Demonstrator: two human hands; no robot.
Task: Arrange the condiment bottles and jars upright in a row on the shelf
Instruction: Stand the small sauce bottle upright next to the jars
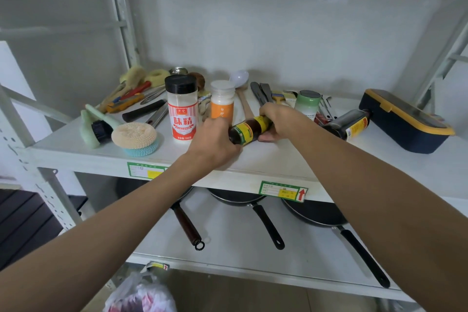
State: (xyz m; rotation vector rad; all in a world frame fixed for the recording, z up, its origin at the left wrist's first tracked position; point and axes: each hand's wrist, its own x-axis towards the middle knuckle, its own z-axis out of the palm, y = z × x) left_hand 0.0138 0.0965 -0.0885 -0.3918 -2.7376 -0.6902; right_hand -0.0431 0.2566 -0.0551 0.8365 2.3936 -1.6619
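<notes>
A dark sauce bottle with a yellow-green label [249,129] lies on its side on the white shelf [278,159]. My left hand [214,143] grips its base end and my right hand [277,121] grips its neck end. To the left stand a jar with a black lid and red label [181,111] and an orange-labelled jar with a clear lid [222,100], both upright. A green-labelled jar [307,104] stands upright behind my right wrist. Another dark bottle [350,124] lies on its side further right.
Brushes, scrubbers [135,138] and utensils crowd the shelf's left and back. A navy box with a yellow rim [402,121] sits at the right end. Several pans [316,213] rest on the shelf below. A plastic bag [141,294] lies on the floor.
</notes>
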